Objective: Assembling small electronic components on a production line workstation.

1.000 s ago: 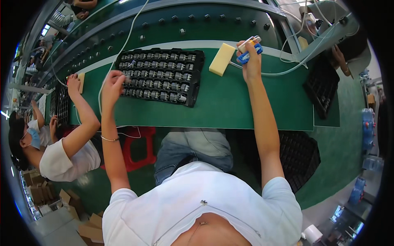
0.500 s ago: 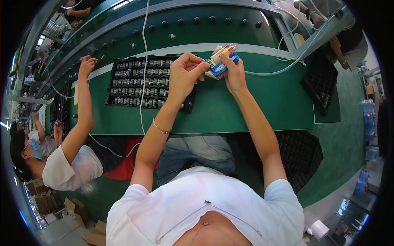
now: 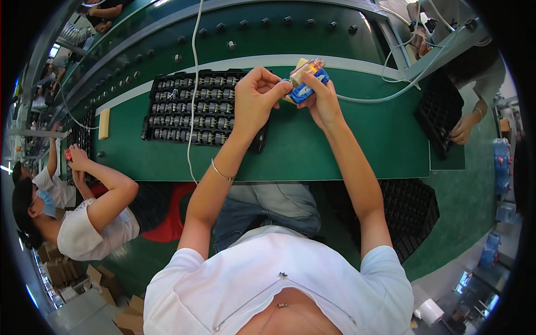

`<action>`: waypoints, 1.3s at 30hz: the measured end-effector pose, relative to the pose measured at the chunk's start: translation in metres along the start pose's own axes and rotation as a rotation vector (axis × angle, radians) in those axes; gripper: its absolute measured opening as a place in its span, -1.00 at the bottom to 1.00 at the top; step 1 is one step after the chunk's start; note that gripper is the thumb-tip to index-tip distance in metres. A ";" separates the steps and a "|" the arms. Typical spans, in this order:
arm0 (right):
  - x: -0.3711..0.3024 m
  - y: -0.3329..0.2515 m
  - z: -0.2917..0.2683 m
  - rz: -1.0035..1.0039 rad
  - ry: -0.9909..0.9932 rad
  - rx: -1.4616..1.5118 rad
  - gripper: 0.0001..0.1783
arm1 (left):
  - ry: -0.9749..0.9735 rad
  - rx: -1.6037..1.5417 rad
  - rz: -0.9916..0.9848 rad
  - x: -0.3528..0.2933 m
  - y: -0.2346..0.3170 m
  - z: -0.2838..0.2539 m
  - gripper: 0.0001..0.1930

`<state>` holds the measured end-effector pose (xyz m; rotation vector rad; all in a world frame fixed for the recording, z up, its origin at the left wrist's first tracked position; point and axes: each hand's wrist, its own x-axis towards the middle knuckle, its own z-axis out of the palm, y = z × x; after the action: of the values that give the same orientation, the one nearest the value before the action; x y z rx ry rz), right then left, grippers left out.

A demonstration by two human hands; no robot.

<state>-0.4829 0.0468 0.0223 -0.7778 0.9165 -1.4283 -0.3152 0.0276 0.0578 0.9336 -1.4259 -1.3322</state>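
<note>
The right hand (image 3: 325, 107) holds a blue device (image 3: 301, 91) with a clear upper part, and its fingers are closed around the right side of this body, the thumb lying over the top. So the device is inside the right grip, raised above the green table (image 3: 301, 162), and its left end points to the other hand. The left hand (image 3: 255, 103) has the thumb and forefinger brought together just at this left end; whether a small piece is pinched between them, I cannot tell, because the fingertips hide it. Behind the device a pale yellow block (image 3: 302, 62) is partly visible. A whitish tube (image 3: 385, 100) runs from the right toward the right hand. To the left, partly behind the left hand and forearm, lies a black tray (image 3: 259, 144) with rows of small metal parts (image 3: 209, 108), and a white cable (image 3: 195, 89) hangs across it.
</note>
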 end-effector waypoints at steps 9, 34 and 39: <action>0.003 0.004 -0.002 0.081 -0.040 0.064 -0.59 | 0.026 -0.086 0.022 -0.001 -0.020 0.004 -0.77; 0.017 0.001 -0.034 -0.677 0.332 -1.144 -0.56 | 0.417 1.632 -0.297 -0.074 -0.020 -0.240 -0.69; 0.013 0.008 -0.033 -0.684 0.309 -1.205 -0.58 | 0.454 1.530 -0.335 -0.071 -0.021 -0.244 -0.72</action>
<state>-0.5094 0.0367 -0.0011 -1.9259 1.9226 -1.4997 -0.0631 0.0260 0.0192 2.3058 -1.8281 0.0936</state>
